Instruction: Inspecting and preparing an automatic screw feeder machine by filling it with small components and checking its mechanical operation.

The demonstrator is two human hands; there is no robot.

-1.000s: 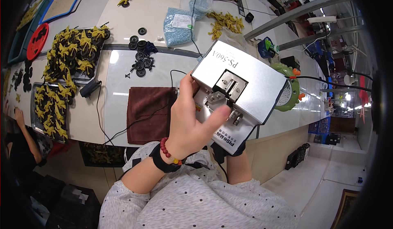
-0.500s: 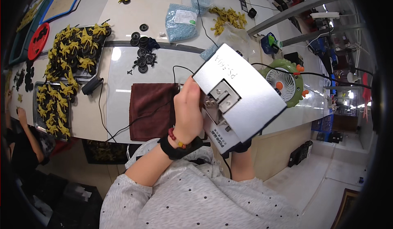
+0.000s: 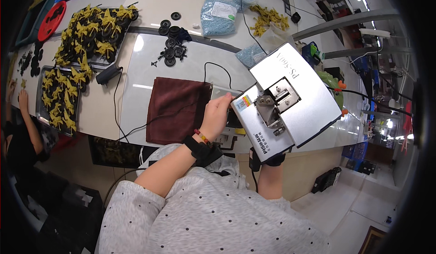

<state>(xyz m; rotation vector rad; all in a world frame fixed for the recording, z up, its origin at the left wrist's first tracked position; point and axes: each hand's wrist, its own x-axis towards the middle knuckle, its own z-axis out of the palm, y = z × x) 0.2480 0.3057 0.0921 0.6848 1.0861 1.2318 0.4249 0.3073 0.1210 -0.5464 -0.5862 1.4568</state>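
Note:
A silver, box-shaped screw feeder is held up tilted in front of me, above the table's near edge. Its top has a square opening with a small metal mechanism, and its lower face carries a coloured sticker. My left hand is closed on the feeder's left corner, thumb along the edge; its other fingers are partly hidden. My right hand is hidden behind the feeder; only the forearm and a dark wristband show. Left of the feeder, a dark red cloth lies on the table, crossed by a black cable.
Trays of yellow-and-black toy motorbikes stand at left, near a black adapter. Black wheels, blue pellet bags and yellow parts lie farther back. A green fan is partly behind the feeder. Another person's hand works far left.
The feeder has moved right and turned, showing more of its lower face and the sticker. My left hand stays at its left edge and has shifted right and down. The whole view has shifted slightly.

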